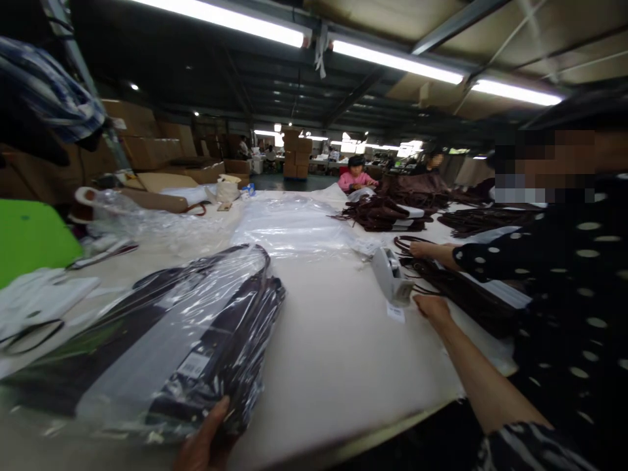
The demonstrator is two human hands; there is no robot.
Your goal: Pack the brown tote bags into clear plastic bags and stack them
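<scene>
My left hand [203, 438] grips the near right edge of a dark bag [196, 314] in clear plastic, thumb on top and the other fingers mostly hidden. A white barcode label [193, 365] and a pale strip show through the plastic. Far to the right, my right hand [434, 309] is closed beside the near end of a light grey tape dispenser [390, 275]. What its fingers pinch is too blurred to make out. Just left of that hand, a small white printed tag [395, 313] lies on the table.
At right, a co-worker in a polka-dot top [579, 294] has a hand [429, 252] on dark brown bags [456, 288]. More brown bags [387, 212] are piled behind. Clear plastic sleeves [294, 222] cover the table's middle back. A green sheet [34, 239] stands left.
</scene>
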